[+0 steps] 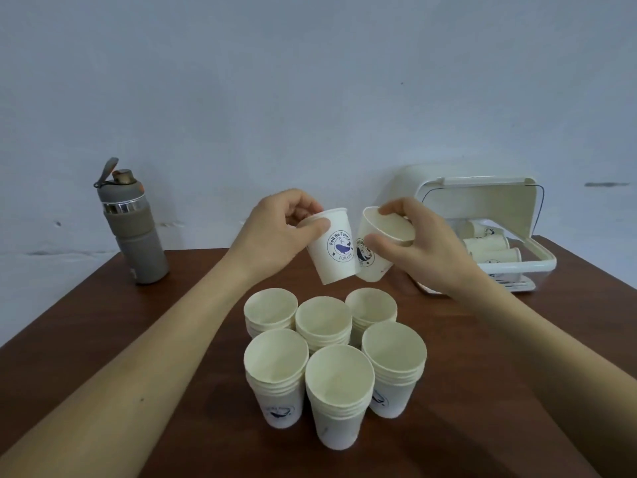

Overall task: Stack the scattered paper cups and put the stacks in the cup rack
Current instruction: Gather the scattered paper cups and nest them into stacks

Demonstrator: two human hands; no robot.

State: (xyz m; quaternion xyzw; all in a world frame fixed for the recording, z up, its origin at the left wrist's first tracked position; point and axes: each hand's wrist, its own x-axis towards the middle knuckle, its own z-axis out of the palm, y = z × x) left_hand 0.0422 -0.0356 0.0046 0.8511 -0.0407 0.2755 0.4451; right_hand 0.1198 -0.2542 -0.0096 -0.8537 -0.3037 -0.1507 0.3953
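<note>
Cup in my left hand: the left hand [275, 232] holds a white paper cup [332, 248] above the table, tilted, its rim up and away from me; I read a round blue whale logo with "Fell Be Funny" on its side.
Left fingers: the thumb presses the cup's near side and the other fingers curl behind it, pinching the wall near the rim.
Cup in my right hand: the right hand [422, 246] holds a second cup [374, 244] with the same logo, tilted so its mouth faces me; its side touches the first cup.
Right fingers: the thumb sits on the outer wall, the fingertips hook over the rim, pinching it.
Stacks on the table: I count six upright stacks [339, 395] of nested cups in a tight cluster, three in back and three in front, just below the held cups; each shows several rims.
Cup rack: a cream plastic cup rack [482, 232] with its lid raised sits at the right rear of the table; inside I see at least three cups or stacks lying on their sides, the exact count unclear.
Bottle: one grey bottle [132, 225] stands at the left rear, its cap flipped open.
Table: dark brown wood table [165, 339].
</note>
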